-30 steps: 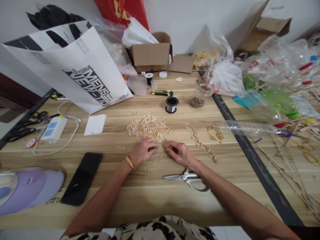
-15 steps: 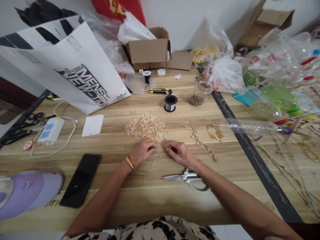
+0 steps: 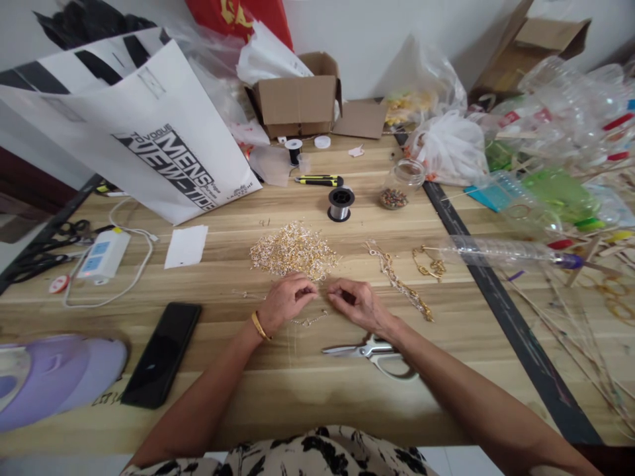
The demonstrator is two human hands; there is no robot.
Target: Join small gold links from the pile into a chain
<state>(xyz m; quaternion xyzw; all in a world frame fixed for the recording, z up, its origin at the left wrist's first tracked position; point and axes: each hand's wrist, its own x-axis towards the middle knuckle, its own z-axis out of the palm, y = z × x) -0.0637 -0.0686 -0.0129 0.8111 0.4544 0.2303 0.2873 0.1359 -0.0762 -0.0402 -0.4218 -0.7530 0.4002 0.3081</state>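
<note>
Near one gold-silver heap (image 3: pixel 294 248), two hands (image 3: pixel 286 299) (image 3: pixel 358 305)

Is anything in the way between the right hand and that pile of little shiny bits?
Nothing visible stands between the right hand and the pile; the scissors lie on the hand's other side.

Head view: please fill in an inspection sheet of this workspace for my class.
Surface: light wood-grain tabletop, black strip at right.
Working things: heap of tiny gold and silver pieces; thin silvery chain; white-handled metal scissors.
Clutter: clear plastic bottles at upper right; black smartphone at left.
Hands: left hand and right hand apart, fingertips pinched; anything held is too small to tell.
Cables: white cable looped at left.
Surroundings: pale wall, brown cardboard box before it.
</note>
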